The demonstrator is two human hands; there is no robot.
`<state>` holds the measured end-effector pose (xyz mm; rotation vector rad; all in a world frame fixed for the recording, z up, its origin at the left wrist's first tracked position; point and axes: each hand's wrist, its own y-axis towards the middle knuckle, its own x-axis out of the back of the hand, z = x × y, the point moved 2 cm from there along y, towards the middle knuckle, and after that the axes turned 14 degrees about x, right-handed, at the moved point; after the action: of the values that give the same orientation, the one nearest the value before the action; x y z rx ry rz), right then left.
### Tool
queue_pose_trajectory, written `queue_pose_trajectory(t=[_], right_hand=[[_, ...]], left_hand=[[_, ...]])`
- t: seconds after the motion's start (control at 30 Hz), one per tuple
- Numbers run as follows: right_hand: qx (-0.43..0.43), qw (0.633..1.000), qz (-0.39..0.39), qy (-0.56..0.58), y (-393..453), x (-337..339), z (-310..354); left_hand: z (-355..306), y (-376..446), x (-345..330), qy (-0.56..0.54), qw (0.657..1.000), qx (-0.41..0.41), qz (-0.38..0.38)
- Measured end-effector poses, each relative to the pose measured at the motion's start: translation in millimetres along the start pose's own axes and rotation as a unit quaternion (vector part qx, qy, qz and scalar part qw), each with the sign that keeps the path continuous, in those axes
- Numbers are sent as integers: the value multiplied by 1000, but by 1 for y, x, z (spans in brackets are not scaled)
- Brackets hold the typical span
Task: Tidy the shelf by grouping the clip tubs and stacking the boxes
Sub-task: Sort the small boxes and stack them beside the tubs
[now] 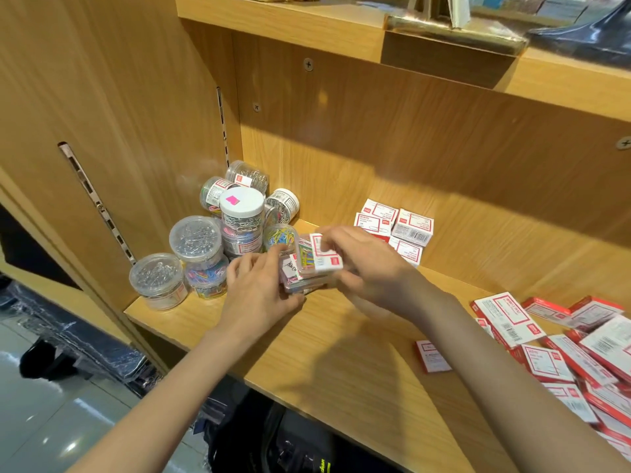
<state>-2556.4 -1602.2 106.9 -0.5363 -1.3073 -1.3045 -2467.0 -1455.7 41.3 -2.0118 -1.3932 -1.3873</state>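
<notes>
Several round clear clip tubs (196, 240) stand bunched in the shelf's left back corner, some stacked, one with a white lid and pink sticker (241, 203). Just right of them sits a small stack of flat clear boxes of coloured clips (302, 279). My left hand (259, 288) holds that stack from the front left. My right hand (362, 264) grips a red-and-white box (326, 256) on top of it. More red-and-white boxes (408, 225) are stacked by the back panel.
A loose heap of red-and-white boxes (580, 353) spreads over the right end of the wooden shelf (341, 353); one small box (433, 356) lies apart near the front edge. An upper shelf (290, 18) overhangs. Dark bags lie on the floor below.
</notes>
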Motion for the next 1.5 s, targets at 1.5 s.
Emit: queue_pose_trajectory(t=[1.5], right_hand=[[-73,970,-63,-221,-33,-9,-55]], left_hand=[[-53,50,-53,-226,968,108,22]])
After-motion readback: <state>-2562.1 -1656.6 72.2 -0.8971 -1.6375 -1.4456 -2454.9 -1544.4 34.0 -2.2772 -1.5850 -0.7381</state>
